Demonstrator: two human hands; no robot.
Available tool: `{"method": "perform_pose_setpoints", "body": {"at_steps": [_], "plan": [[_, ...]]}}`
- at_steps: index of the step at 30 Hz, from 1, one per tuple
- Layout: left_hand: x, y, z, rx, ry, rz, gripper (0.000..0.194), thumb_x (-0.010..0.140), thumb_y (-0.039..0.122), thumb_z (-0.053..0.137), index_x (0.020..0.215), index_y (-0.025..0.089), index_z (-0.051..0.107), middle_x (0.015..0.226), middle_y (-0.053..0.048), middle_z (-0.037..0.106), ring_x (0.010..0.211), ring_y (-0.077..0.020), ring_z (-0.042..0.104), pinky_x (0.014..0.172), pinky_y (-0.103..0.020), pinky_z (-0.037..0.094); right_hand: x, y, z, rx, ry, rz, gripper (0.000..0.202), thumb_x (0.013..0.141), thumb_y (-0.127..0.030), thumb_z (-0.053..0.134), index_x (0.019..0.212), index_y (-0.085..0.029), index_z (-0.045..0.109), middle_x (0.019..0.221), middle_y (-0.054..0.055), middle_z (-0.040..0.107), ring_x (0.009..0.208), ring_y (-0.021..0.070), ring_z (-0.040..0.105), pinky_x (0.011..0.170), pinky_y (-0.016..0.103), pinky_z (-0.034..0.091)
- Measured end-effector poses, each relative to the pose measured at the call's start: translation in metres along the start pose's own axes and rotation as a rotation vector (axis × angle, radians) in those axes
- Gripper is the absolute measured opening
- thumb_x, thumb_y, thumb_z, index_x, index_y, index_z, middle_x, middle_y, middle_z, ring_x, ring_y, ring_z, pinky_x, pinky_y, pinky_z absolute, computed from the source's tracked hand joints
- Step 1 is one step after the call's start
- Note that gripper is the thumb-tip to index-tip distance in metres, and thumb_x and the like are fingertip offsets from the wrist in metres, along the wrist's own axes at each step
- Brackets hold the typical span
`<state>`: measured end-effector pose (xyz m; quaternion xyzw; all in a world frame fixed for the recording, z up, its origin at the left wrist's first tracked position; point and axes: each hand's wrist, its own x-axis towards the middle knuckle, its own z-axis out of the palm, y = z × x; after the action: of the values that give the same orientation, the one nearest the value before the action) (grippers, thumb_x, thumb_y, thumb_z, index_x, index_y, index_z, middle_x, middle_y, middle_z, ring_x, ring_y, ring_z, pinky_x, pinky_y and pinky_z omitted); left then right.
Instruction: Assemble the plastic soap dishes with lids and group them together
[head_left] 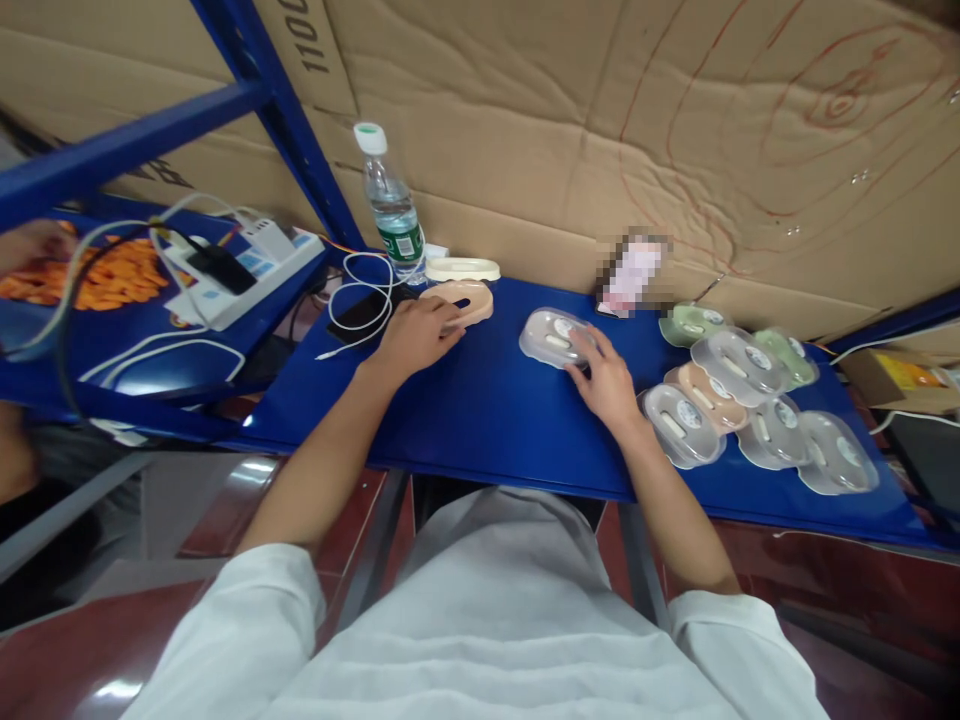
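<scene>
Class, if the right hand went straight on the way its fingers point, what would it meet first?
The grey case, which the right hand seems to touch, though depth is unclear.

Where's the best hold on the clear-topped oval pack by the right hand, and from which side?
I'd grip the clear-topped oval pack across its right end, thumb on the near edge, fingers on the far one, coming from the right. It lies flat, longer left to right, and the right hand is at that end.

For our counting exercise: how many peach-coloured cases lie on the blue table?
2: one case at the left hand; another, partly overlapped, right of the right hand. Others may be hidden.
</scene>
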<state>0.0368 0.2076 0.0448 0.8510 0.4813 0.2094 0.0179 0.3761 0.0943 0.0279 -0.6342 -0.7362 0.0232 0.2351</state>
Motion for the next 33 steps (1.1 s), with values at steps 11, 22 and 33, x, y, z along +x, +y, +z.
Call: {"method": "perform_pose_setpoints", "body": {"at_steps": [11, 22, 33], "plan": [[-0.004, 0.031, 0.008, -0.414, 0.017, 0.261, 0.033, 0.105, 0.044, 0.054, 0.12, 0.023, 0.074, 0.128, -0.01, 0.075, 0.123, -0.0267, 0.069, 0.111, -0.044, 0.05, -0.005, -0.032, -0.001, -0.108, 0.021, -0.218, 0.056, 0.113, -0.042, 0.043, 0.164, -0.019, 0.049, 0.174, 0.019, 0.04, 0.163, 0.0374, 0.033, 0.13, 0.065, 0.028], [0.001, -0.006, 0.023, -0.015, 0.034, -0.078, 0.058, 0.098, 0.032, 0.06, 0.154, 0.018, 0.057, 0.149, -0.02, 0.061, 0.143, -0.0427, 0.051, 0.121, -0.064, 0.03, -0.015, -0.051, 0.004, 0.027, -0.179, -0.405, 0.048, 0.107, -0.054, 0.061, 0.141, -0.022, 0.072, 0.16, 0.015, 0.06, 0.152, 0.0372, 0.051, 0.123, 0.057, 0.04], [-0.022, 0.004, 0.0, -0.169, 0.013, 0.028, 0.026, 0.102, 0.032, 0.055, 0.117, 0.021, 0.073, 0.126, -0.015, 0.073, 0.127, -0.0362, 0.064, 0.117, -0.062, 0.04, -0.01, -0.026, 0.018, 0.196, -0.016, -0.075, 0.041, 0.102, -0.054, 0.066, 0.122, -0.02, 0.077, 0.149, 0.018, 0.067, 0.15, 0.0398, 0.055, 0.121, 0.063, 0.052]]}}
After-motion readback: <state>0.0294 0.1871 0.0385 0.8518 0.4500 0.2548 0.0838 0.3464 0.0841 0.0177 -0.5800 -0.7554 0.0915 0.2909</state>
